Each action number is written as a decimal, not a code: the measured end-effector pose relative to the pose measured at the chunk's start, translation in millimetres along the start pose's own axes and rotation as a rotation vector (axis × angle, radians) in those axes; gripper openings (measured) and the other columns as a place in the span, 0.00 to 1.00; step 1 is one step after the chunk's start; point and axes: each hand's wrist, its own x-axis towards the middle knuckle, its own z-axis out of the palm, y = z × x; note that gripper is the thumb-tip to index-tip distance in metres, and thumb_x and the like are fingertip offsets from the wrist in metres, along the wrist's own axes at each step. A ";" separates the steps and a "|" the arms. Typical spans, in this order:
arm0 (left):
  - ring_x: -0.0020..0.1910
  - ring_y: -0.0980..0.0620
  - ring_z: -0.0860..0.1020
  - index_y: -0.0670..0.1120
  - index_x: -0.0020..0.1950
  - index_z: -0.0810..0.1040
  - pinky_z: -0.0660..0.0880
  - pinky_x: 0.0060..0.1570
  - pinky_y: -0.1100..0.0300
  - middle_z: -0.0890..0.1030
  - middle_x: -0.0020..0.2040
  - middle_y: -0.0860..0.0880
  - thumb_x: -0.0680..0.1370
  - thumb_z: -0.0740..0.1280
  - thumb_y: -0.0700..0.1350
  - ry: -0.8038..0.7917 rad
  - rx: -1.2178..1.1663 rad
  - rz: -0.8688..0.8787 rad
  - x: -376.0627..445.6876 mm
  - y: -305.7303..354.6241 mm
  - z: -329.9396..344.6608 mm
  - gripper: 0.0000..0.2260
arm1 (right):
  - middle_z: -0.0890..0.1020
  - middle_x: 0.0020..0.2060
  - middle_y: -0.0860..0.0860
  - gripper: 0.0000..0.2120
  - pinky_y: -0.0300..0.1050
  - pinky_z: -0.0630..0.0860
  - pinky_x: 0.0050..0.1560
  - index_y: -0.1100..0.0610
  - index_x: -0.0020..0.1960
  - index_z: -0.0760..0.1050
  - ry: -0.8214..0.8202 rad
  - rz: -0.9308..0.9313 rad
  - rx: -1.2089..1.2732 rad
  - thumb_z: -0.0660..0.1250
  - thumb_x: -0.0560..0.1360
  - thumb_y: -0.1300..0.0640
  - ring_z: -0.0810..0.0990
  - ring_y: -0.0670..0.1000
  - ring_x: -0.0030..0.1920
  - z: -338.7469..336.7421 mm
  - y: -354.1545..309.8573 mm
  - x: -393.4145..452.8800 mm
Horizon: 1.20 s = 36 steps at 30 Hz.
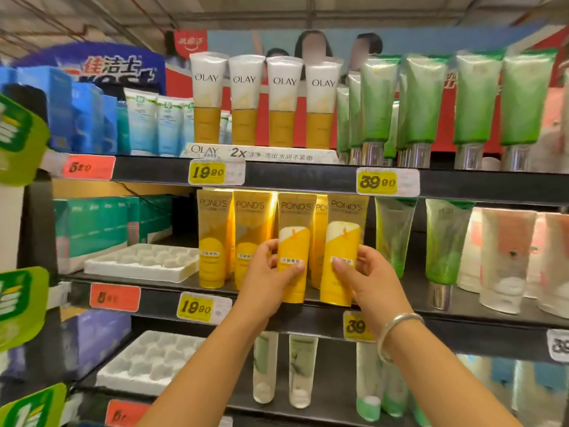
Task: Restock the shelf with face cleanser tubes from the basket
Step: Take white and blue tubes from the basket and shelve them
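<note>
On the middle shelf (172, 298), each hand's grip around one yellow tube: left hand (268, 272), right hand (366, 277).

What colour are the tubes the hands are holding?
Yellow with a white patch, on each Pond's tube the left hand and right hand grip; head view.

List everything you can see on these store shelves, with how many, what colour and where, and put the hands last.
Olay tubes: four, white and gold, top shelf, centre.
Green tubes: several, top shelf, right.
Blue boxes: several, top shelf, left.
Pond's tubes: at least five, yellow, middle shelf, centre.
Empty tray: one, white, middle shelf, left of the Pond's tubes.
Green boxes: a stack, middle shelf, far left.
Second tray: one, white, bottom shelf, left.
Price tags: yellow and red, along the shelf edges.
Bracelet: one, silver, right wrist.
Left hand: grips one front Pond's tube.
Right hand: grips the neighbouring Pond's tube.
</note>
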 end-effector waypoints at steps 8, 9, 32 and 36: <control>0.54 0.60 0.77 0.57 0.59 0.64 0.75 0.53 0.62 0.76 0.55 0.53 0.74 0.69 0.42 0.094 0.101 0.061 10.6 -16.8 11.0 0.19 | 0.77 0.50 0.45 0.18 0.42 0.79 0.47 0.47 0.57 0.67 0.014 -0.090 -0.081 0.70 0.72 0.58 0.79 0.46 0.49 7.1 11.7 16.8; 0.54 0.57 0.76 0.56 0.60 0.63 0.75 0.54 0.60 0.76 0.55 0.53 0.75 0.69 0.43 0.104 0.127 0.074 10.9 -17.4 10.3 0.20 | 0.77 0.49 0.43 0.18 0.39 0.78 0.45 0.46 0.56 0.67 0.015 -0.103 -0.099 0.70 0.72 0.58 0.78 0.44 0.48 7.4 13.7 17.0; 0.57 0.52 0.75 0.47 0.66 0.66 0.74 0.52 0.60 0.76 0.60 0.48 0.72 0.70 0.51 0.377 0.595 0.194 -5.6 -19.3 20.3 0.25 | 0.76 0.57 0.49 0.20 0.45 0.77 0.55 0.48 0.56 0.64 -0.026 -0.141 -0.403 0.71 0.71 0.55 0.76 0.49 0.55 3.6 23.2 15.2; 0.59 0.51 0.75 0.47 0.68 0.66 0.75 0.54 0.59 0.76 0.61 0.49 0.73 0.69 0.51 0.394 0.623 0.199 -6.8 -18.3 23.1 0.25 | 0.75 0.56 0.49 0.20 0.41 0.75 0.52 0.48 0.56 0.63 -0.012 -0.138 -0.417 0.71 0.71 0.56 0.76 0.48 0.54 4.4 23.4 16.2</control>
